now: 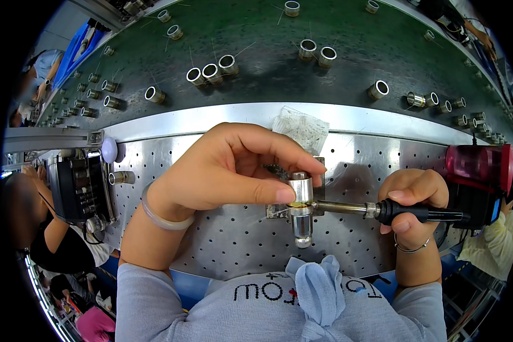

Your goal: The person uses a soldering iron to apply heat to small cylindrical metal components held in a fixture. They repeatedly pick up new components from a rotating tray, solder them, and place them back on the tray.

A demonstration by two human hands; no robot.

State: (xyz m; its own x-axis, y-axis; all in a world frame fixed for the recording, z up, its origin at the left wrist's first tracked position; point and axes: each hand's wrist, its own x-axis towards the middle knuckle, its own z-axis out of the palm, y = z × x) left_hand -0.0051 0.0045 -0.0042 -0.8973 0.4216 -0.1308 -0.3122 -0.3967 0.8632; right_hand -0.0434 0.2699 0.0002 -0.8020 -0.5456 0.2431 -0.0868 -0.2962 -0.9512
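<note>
My left hand [228, 168] pinches a small shiny metal cylinder [300, 187] that stands on a post fixture [302, 225] on the perforated steel bench [222, 239]. Thumb and fingers press its left and top side. My right hand [413, 205] grips the black handle of a soldering iron [382, 211]. The iron's metal tip lies horizontal and touches the cylinder's lower right side, where a yellowish spot shows. A pale bangle circles my left wrist and a thin bracelet my right.
A green conveyor belt [268, 68] carries several metal rings [211, 73] with thin wires. A crumpled clear bag [302, 128] lies on the bench's far edge. A black device [82, 188] sits at left, a red-topped holder [479, 171] at right. Other people work alongside.
</note>
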